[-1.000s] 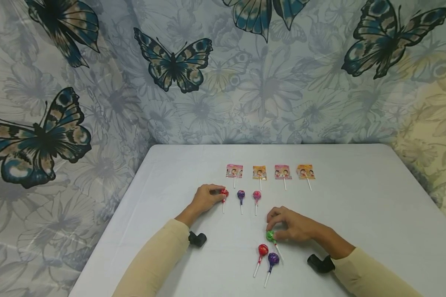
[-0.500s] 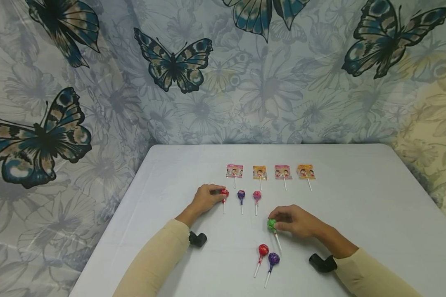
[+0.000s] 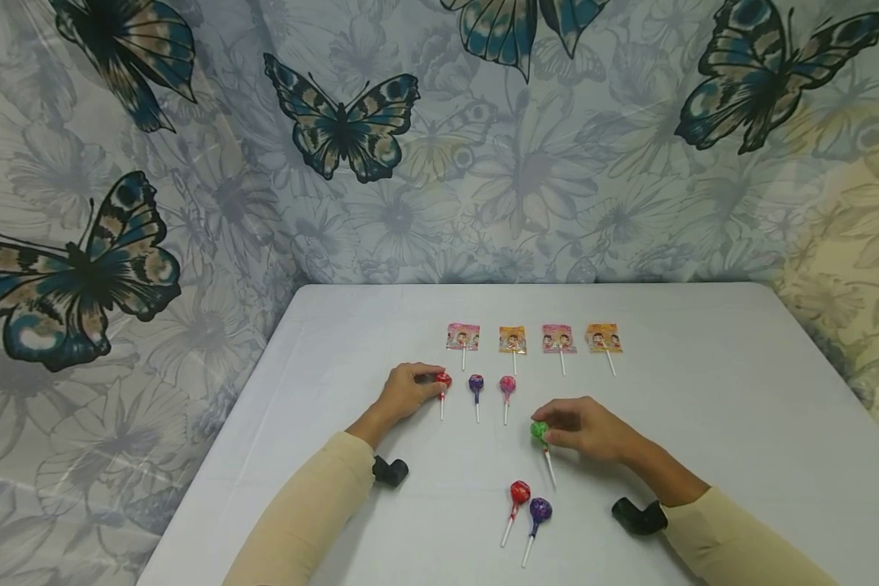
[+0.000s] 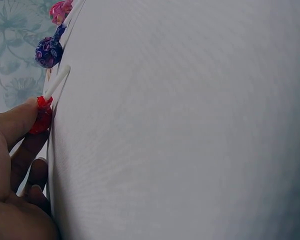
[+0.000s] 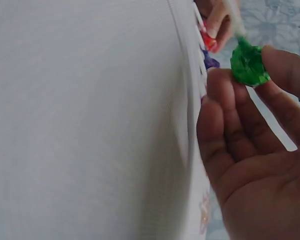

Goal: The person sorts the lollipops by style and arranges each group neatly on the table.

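Between thumb and fingers, my left hand (image 3: 404,391) pinches the head of a red lollipop (image 4: 41,120) at the left end of a row; its white stick points toward me. Beside it in that row lie a purple lollipop (image 3: 476,384) and a pink lollipop (image 3: 508,386). My right hand (image 3: 592,430) holds a green lollipop (image 5: 249,64) by its wrapped head, the stick hanging toward the front. In the head view it is to the right of and nearer than the pink lollipop. A second red lollipop (image 3: 519,492) and a second purple lollipop (image 3: 540,511) lie closer to me.
Behind the row, several flat-wrapped lollipops lie in a line, from a pink packet (image 3: 463,336) at left to an orange packet (image 3: 604,337) at right. All lie on a white-covered table (image 3: 352,325). A butterfly-print cloth (image 3: 410,220) hangs behind.
My right hand has lifted the green lollipop from beside the front red and purple ones and carried it away from me, toward the row. My left hand stays on its red lollipop.
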`<state>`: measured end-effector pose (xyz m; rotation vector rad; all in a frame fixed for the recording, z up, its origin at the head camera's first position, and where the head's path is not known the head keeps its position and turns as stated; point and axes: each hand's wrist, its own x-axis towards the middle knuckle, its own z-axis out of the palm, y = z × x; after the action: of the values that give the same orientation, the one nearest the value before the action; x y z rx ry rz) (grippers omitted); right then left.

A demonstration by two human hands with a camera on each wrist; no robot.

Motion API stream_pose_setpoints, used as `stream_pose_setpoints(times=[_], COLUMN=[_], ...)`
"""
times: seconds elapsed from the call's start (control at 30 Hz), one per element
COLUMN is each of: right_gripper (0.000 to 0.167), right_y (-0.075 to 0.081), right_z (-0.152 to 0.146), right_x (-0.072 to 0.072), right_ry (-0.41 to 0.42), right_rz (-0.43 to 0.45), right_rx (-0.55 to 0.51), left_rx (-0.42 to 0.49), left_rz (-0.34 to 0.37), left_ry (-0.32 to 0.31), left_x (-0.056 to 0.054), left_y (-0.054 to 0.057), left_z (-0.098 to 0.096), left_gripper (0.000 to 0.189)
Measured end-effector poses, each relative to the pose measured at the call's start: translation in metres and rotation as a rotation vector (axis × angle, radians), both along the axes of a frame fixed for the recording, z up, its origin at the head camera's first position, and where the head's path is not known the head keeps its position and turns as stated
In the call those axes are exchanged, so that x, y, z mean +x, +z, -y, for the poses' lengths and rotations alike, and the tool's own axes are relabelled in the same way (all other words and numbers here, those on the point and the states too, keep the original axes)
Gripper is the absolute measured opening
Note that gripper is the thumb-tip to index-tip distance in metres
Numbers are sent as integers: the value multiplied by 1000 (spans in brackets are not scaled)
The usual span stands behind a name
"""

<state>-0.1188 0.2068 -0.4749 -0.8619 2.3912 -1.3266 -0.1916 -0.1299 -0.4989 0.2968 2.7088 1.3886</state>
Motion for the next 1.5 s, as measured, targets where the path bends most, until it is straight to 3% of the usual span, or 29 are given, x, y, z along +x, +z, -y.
stream_pose_setpoints(times=[0.3, 0.53, 0.9, 1.23, 1.5], right_gripper=[28, 24, 25, 26, 28], right_y=[2, 6, 6, 3, -4], right_z=[-3, -3, 0, 2, 1], right_x=[-8, -17, -29, -43, -51], right_ry=[-86, -201, -306, -344, -344], right_rz=[62, 52, -10, -8, 13], right_rx=[-110, -84, -47, 33, 32], left_rx=[0, -4, 1, -13, 0], left_rz=[6, 8, -5, 7, 22], left_ry=[3, 10, -5, -2, 2], left_x=[0, 0, -1, 0, -1], left_y=[1, 0, -3, -3, -3], left_z=[0, 0, 2, 1, 0], left_gripper=[28, 28, 29, 28, 29])
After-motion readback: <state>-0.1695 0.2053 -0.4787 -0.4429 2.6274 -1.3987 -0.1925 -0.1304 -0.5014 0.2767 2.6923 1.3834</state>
